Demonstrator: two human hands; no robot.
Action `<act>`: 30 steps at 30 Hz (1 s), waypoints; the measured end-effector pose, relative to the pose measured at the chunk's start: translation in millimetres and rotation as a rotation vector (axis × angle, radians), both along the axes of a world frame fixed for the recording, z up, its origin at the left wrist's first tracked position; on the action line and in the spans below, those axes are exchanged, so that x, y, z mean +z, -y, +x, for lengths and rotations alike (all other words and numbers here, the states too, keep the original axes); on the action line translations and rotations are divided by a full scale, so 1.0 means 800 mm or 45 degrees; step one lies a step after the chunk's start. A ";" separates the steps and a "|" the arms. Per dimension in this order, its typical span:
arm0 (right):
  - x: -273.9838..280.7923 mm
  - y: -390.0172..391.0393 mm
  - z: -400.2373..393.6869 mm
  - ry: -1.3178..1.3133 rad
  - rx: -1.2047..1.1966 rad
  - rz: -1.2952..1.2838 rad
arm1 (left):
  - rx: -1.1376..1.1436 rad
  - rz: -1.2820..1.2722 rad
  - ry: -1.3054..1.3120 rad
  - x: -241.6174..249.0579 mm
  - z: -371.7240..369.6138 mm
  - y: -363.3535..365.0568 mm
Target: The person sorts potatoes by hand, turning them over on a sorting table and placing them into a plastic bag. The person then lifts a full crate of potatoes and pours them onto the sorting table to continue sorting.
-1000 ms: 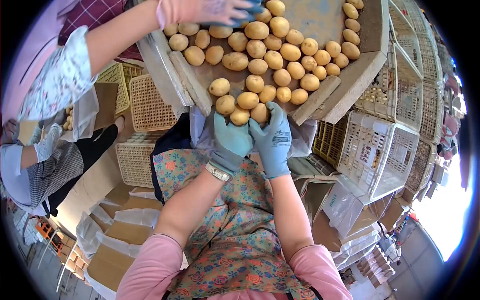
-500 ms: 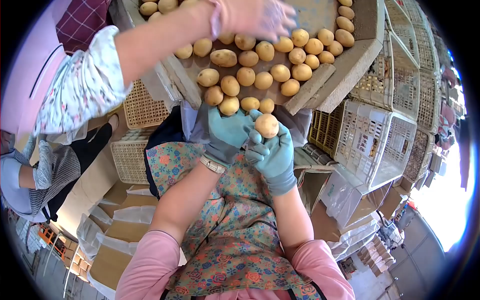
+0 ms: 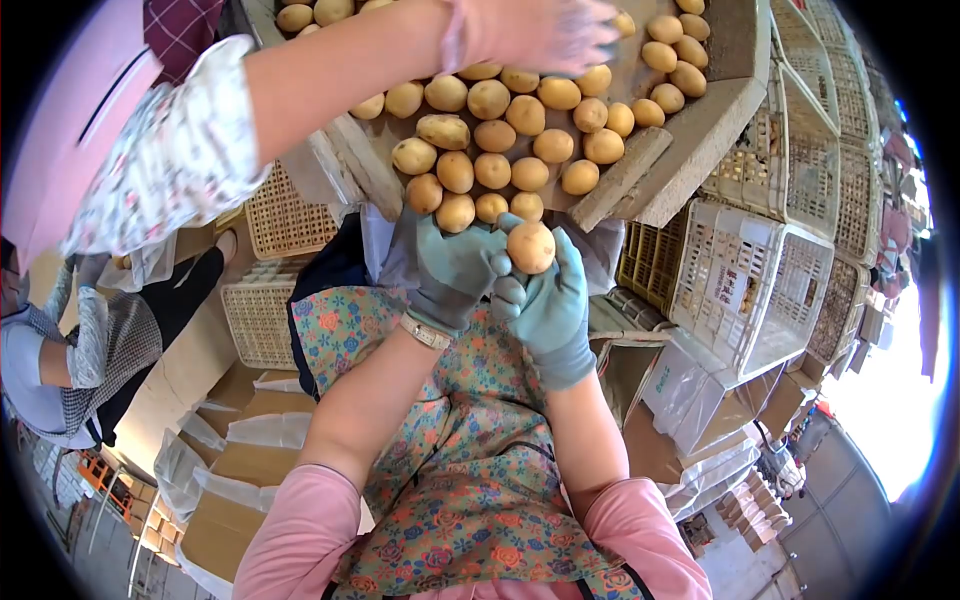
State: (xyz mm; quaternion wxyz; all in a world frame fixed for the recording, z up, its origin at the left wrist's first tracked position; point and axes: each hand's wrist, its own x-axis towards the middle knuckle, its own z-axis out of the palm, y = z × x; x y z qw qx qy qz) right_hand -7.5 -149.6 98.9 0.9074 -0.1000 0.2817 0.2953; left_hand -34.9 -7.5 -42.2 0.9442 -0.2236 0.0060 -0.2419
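Note:
My right hand (image 3: 548, 315), in a blue-green glove, is closed around a round, pale yellow potato (image 3: 531, 248) at its fingertips. Beside it, my left hand (image 3: 456, 275), gloved alike, has its fingers curled in toward the right; whatever lies inside is hidden. Just beyond the left hand sits another potato (image 3: 455, 213) at the near end of a wooden chute (image 3: 590, 210). Many more potatoes (image 3: 493, 170) are spread over the chute, close past both hands.
A co-worker's arm (image 3: 345, 75) reaches across the chute from the left, its hand blurred. Farther left is another person (image 3: 85, 350). Plastic crates (image 3: 745, 285) are stacked at right, others (image 3: 265, 315) at left. Lined cardboard boxes (image 3: 235, 510) lie lower left.
The co-worker's hand has moved a little right over the potatoes. Several potatoes on the chute have shifted slightly. My hands have barely moved, the held potato going slightly left and up.

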 end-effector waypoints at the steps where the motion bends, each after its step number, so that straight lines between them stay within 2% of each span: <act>1: 0.002 0.001 -0.001 -0.006 0.005 0.056 | 0.001 0.001 0.006 -0.006 0.004 0.001; 4: 0.006 0.000 -0.006 0.054 0.016 0.142 | 0.043 -0.028 0.142 0.038 0.035 0.003; 6: 0.021 -0.007 -0.009 -0.045 -0.108 0.098 | -0.010 0.176 -0.617 0.111 0.049 0.000; 7: 0.014 -0.007 -0.018 0.003 -0.141 0.039 | 0.130 0.272 -0.425 0.090 0.044 0.010; 8: 0.023 -0.011 -0.020 -0.024 -0.117 -0.148 | 0.039 -0.016 -0.260 0.064 0.048 0.014; 10: 0.003 0.005 -0.048 0.175 0.013 -0.237 | 0.041 0.332 -0.564 0.079 0.048 0.014; 12: -0.005 0.036 -0.084 -0.076 0.002 -0.132 | 0.088 0.351 -0.546 0.082 0.049 0.015; 13: -0.006 0.057 -0.102 -0.163 -0.019 -0.359 | 0.141 0.362 -0.530 0.083 0.052 0.015; 14: -0.022 0.093 -0.126 -0.289 -0.120 -0.372 | 0.143 0.361 -0.529 0.084 0.054 0.015; 16: -0.060 0.188 -0.188 -0.466 -0.333 -0.619 | 0.124 0.331 -0.549 0.087 0.053 0.014; 17: -0.067 0.226 -0.219 -0.589 -0.437 -0.905 | 0.133 0.334 -0.554 0.086 0.051 0.013; 18: -0.074 0.270 -0.256 -0.611 -0.446 -0.989 | 0.125 0.315 -0.566 0.084 0.051 0.015; 19: -0.111 0.316 -0.293 -0.837 -0.691 -1.130 | 0.123 0.300 -0.573 0.082 0.053 0.015; 20: -0.163 0.365 -0.367 -0.585 -0.625 -1.634 | 0.142 0.313 -0.564 0.082 0.055 0.014; 21: -0.185 0.383 -0.424 -0.076 0.025 -2.202 | 0.136 0.291 -0.558 0.091 0.059 0.014; 22: -0.180 0.373 -0.403 -0.056 0.026 -2.179 | 0.129 0.273 -0.553 0.082 0.054 0.015; 24: -0.141 0.349 -0.365 -0.863 -0.730 -1.023 | 0.127 0.315 -0.553 0.084 0.056 0.015; 25: -0.130 0.336 -0.357 -0.855 -0.716 -1.006 | 0.129 0.313 -0.559 0.086 0.056 0.015; 27: -0.112 0.318 -0.345 -0.272 -0.318 -1.257 | 0.147 0.305 -0.574 0.092 0.060 0.015; 28: -0.090 0.333 -0.321 -0.308 -0.284 -1.476 | 0.137 0.372 -0.558 0.086 0.058 0.015; 29: -0.028 0.334 -0.278 -0.224 -0.190 -1.627 | 0.139 0.377 -0.560 0.085 0.057 0.014; 30: 0.013 0.352 -0.262 -0.136 -0.200 -1.943 | 0.134 0.372 -0.564 0.086 0.058 0.015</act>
